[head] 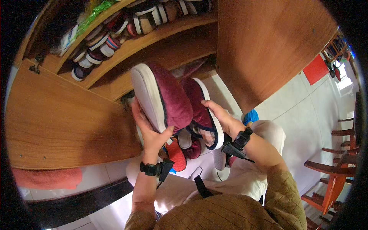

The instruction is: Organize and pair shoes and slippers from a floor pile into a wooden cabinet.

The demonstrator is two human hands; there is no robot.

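Observation:
My left hand [151, 135] grips a maroon velvet slipper [169, 97] with a thick white sole, its thumb near one end and its fingers behind the sole. Beside it, my right hand [222, 115] holds a second maroon slipper [198, 106] by its white sole edge, with the dark-trimmed opening and pale lining showing. The two slippers are raised in front of an open wooden shoe cabinet [184, 41]. Below them on the floor are a shoe with a red sole [176, 155] and another maroon slipper [193, 149], partly hidden.
Several shoes [143, 24] line the cabinet's upper shelf. The left door [69, 115] and the right door [267, 49] stand wide on either side. A pink mat [47, 177] lies at the lower left. Wooden chairs [330, 175] stand on the right, and a red mat [315, 70] lies farther off.

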